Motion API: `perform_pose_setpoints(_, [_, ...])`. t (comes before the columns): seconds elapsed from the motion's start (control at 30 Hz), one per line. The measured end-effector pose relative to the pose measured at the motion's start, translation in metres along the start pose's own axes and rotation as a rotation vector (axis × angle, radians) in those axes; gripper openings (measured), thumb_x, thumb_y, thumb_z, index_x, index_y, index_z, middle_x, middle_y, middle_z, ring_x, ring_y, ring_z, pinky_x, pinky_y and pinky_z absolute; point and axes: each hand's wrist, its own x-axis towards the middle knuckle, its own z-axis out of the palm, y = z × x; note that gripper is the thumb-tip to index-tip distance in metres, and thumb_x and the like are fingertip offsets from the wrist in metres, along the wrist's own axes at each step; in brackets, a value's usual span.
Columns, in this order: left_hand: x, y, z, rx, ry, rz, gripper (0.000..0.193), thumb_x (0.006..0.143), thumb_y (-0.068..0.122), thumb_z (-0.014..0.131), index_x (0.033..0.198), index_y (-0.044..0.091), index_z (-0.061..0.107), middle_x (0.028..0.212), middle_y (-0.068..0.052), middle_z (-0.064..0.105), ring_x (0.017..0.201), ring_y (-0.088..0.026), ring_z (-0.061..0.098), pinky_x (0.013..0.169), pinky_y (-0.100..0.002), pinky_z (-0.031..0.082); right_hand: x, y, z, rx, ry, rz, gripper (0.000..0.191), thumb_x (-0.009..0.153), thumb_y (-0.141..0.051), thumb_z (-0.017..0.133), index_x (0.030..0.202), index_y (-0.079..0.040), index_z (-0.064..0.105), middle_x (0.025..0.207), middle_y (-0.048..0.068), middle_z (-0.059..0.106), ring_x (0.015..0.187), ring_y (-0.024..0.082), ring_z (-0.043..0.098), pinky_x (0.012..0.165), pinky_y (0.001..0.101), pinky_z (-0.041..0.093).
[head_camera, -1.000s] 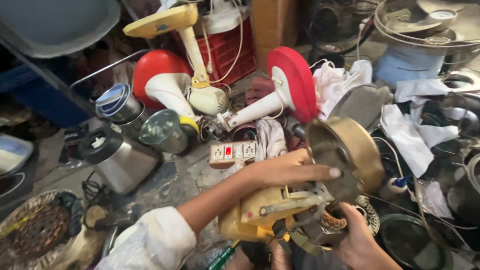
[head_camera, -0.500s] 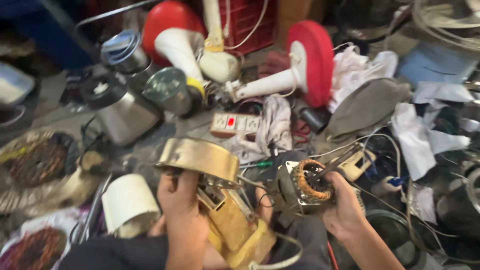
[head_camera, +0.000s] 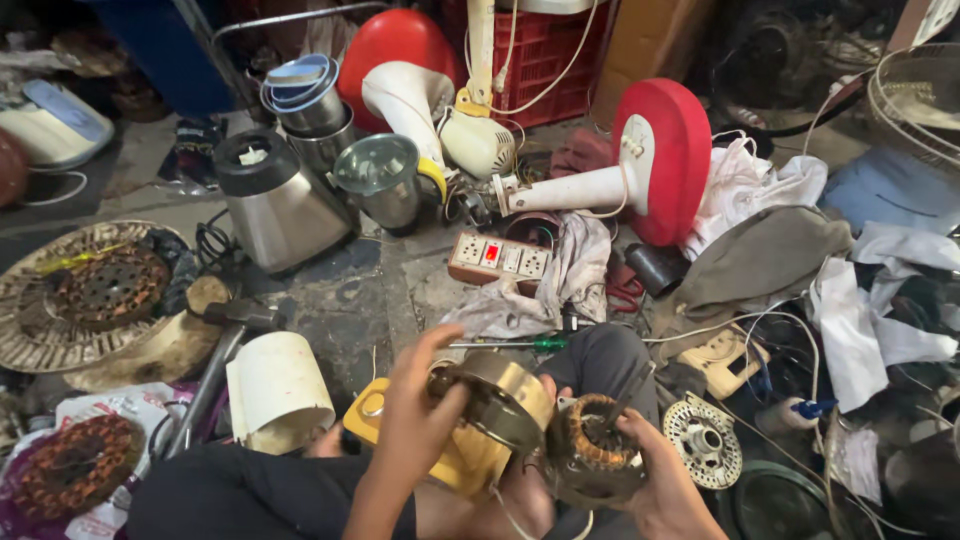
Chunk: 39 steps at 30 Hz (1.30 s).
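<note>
1. At the far left, a rusty round perforated metal disc (head_camera: 108, 288) lies on the floor beside a flat wooden block (head_camera: 160, 350); a second coppery winding disc (head_camera: 75, 467) is cut off by the bottom-left corner.
2. A white plastic cylindrical cover (head_camera: 278, 390) lies on its side just left of my knees.
3. My left hand (head_camera: 418, 420) grips a brass-coloured round metal motor housing (head_camera: 500, 400), fingers curled over its rim; its far side is hidden behind my fingers.
4. Under it sits a yellow plastic fan body (head_camera: 455, 455), mostly covered by the housing and my wrist.
5. My right hand (head_camera: 660, 480) cradles a grey motor stator with copper windings (head_camera: 595, 450) from below, just beside the housing; I cannot tell whether the two touch.
6. Further right, a small round silver perforated plate (head_camera: 705, 440) lies among tangled white wires.
</note>
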Motion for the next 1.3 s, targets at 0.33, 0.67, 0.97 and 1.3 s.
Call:
perform_pose_setpoints(0.33, [0.04,0.017,-0.001,-0.184,-0.671,-0.06,0.038,0.074,0.003,0.074,0.111,0.007,0.066,0.105,-0.008,0.066,0.103,-0.024,0.065,0.089,-0.034,0.051,0.008,0.005,-0.012,0.109,0.142,0.101,0.042,0.089,-0.038,0.054,0.124,-0.017,0.063,0.119,0.009,0.071,0.109,0.034,0.067,0.089,0.0641,0.053])
perform_pose_setpoints(0.67, [0.022,0.028,0.018,0.221,-0.258,0.188,0.032,0.07,0.007,0.08,0.094,0.007,0.058,0.093,-0.01,0.059,0.095,-0.033,0.06,0.079,-0.044,0.049,0.014,-0.009,-0.023,0.218,0.19,0.229,0.05,0.09,-0.046,0.049,0.126,-0.015,0.064,0.129,0.012,0.069,0.12,0.036,0.063,0.105,0.0596,0.043])
perform_pose_setpoints(0.97, [0.031,0.02,0.066,0.313,0.064,0.236,0.042,0.064,0.007,0.08,0.102,0.01,0.063,0.101,-0.011,0.053,0.096,-0.036,0.053,0.084,-0.048,0.045,0.042,-0.006,-0.052,0.173,0.086,0.304,0.063,0.093,-0.067,0.04,0.129,-0.019,0.062,0.128,0.009,0.066,0.11,0.033,0.064,0.094,0.0519,0.05])
perform_pose_setpoints(1.3, [0.042,0.002,0.098,0.254,0.115,0.189,0.038,0.069,0.01,0.083,0.101,0.01,0.064,0.104,-0.011,0.054,0.101,-0.037,0.053,0.087,-0.047,0.045,0.069,-0.019,-0.075,-0.141,-0.026,0.461,0.095,0.088,-0.083,0.017,0.134,-0.013,0.06,0.116,0.023,0.07,0.098,0.035,0.068,0.083,0.0429,0.053])
